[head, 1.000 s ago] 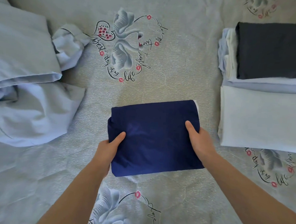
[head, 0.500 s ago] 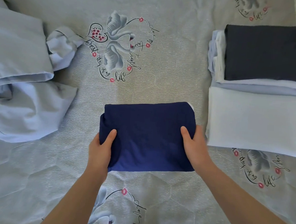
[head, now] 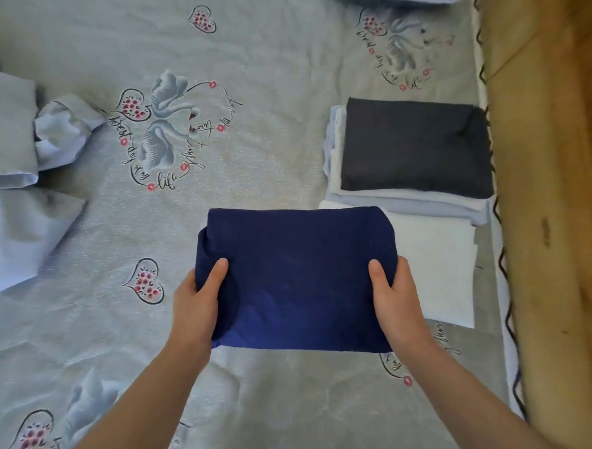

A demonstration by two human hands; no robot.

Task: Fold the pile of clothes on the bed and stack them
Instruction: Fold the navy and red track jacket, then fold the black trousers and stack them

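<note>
navy garment (head: 298, 276): 1, folded to a soft rectangle w/ rounded corners, smooth knit look; centre-near on the bed, its right edge overlapping the white folded piece (head: 436, 266).
left hand (head: 194, 305): grip on garment's left edge, thumb on top, fingers under.
right hand (head: 397, 301): grip on garment's right edge, thumb on top.
stack (head: 406, 195): right side, far of white piece; dark grey folded piece (head: 415, 148) on top of pale blue/white layers; exact layer count unclear.
unfolded clothes (head: 12, 189): left edge, pale blue, crumpled.
bedspread (head: 267, 85): grey, quilted; swan + heart prints; script reads "Best day of my life".
wood frame (head: 556, 203): right edge.
</note>
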